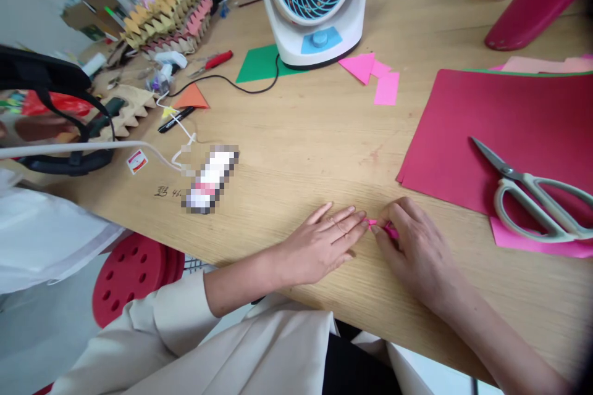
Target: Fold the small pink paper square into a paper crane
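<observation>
A small piece of bright pink paper (372, 222) lies on the wooden table between my two hands. My left hand (327, 244) rests flat with its fingers stretched out, the fingertips touching the paper's left end. My right hand (412, 241) is closed in a pinch at the paper's right side, and more pink shows under its fingers. How the paper is folded is mostly hidden. To the right, scissors (508, 171) with pale handles lie on a stack of dark red paper sheets (458, 117).
A white and blue fan (319, 43) stands at the back, over a green sheet (257, 65). Pink paper scraps (386, 87) lie beside it. A blurred-out phone (212, 179) with a white cable is on the left. Egg cartons (162, 12) are piled behind.
</observation>
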### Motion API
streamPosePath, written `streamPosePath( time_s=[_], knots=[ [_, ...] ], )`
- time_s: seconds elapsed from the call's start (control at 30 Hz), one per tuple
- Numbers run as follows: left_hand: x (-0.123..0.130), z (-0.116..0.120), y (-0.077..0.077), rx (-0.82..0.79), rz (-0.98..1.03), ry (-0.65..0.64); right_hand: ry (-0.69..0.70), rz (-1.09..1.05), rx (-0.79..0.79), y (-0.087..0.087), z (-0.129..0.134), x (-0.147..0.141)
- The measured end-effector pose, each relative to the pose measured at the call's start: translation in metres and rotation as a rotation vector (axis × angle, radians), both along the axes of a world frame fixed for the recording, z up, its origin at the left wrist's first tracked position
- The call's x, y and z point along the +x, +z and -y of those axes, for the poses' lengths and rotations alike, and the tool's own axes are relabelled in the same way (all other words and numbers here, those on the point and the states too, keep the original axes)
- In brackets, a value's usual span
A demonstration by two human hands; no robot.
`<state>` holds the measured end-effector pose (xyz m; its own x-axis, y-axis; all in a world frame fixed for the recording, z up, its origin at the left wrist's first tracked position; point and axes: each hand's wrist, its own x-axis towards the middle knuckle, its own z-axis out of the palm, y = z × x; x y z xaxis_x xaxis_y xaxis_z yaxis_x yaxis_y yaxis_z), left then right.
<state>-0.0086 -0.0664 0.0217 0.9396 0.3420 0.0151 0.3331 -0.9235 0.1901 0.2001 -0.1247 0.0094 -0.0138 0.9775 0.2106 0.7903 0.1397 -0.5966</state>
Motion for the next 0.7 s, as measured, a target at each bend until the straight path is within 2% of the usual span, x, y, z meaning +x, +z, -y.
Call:
streamPosePath(
  time_s=[0.17,0.47,0.7],
  knots=[
    [-0.001,0.000,-0.001,-0.031,-0.089,0.022,0.013,-0.027,-0.029,0.000,0.000,0.003],
    [0.002,0.000,0.004,-0.019,-0.092,0.034,0.009,-0.012,-0.014,-0.001,0.000,0.005],
    [0.009,0.011,0.002,0.107,-0.059,0.047,0.004,0.009,-0.019,-0.001,0.000,0.005]
  ],
)
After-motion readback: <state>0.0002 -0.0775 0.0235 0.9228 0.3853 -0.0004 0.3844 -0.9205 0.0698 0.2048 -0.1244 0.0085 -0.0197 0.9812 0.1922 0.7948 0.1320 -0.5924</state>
